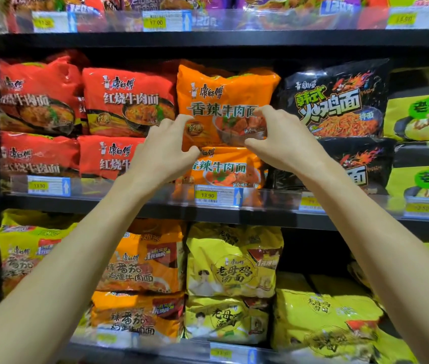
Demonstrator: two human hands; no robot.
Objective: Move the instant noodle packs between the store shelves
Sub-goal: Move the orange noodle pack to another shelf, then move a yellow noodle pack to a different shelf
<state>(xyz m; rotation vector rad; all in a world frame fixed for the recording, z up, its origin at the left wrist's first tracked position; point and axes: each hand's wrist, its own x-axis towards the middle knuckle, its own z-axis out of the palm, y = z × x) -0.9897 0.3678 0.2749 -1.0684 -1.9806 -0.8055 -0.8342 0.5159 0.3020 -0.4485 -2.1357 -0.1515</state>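
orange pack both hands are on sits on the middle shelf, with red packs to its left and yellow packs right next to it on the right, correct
Not quite. In the head view the left hand and right hand are on the upper orange pack on the middle shelf, with red packs to its left. But the packs right next to it on the right are black packs, not yellow.

Upper pack (223,101) atop lower pack (230,168), on shelf (50,204)

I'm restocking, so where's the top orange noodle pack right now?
Head view, centre of the middle shelf: the top orange pack sits on the lower orange pack, red pack left, black pack right.
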